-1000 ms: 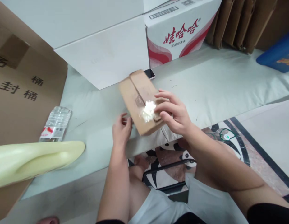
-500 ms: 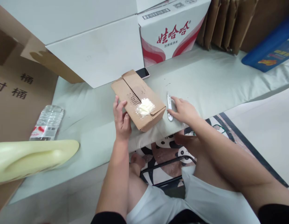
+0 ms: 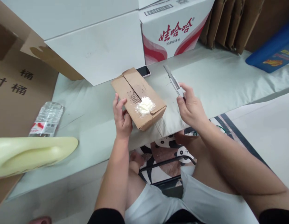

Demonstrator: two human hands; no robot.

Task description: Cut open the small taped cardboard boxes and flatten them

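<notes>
A small brown cardboard box [image 3: 135,93] lies on the pale green table cover [image 3: 219,81], with a crumpled wad of clear tape [image 3: 144,106] stuck on its top near the seam. My left hand [image 3: 122,116] grips the box's left near edge, thumb on top. My right hand [image 3: 190,107] is raised just right of the box, closed round a white utility knife [image 3: 174,81] whose blade points up and away toward the back.
A phone [image 3: 144,71] lies behind the box. Large white cartons [image 3: 95,46] and a red-printed water carton [image 3: 174,31] stand at the back. A crushed plastic bottle [image 3: 47,119] and a pale yellow plastic piece [image 3: 30,154] lie left. A blue box [image 3: 272,49] sits far right.
My right hand left the tape wad, reached to the knife lying on the table right of the box, and has now lifted it. My left hand moved up to grip the box's edge.
</notes>
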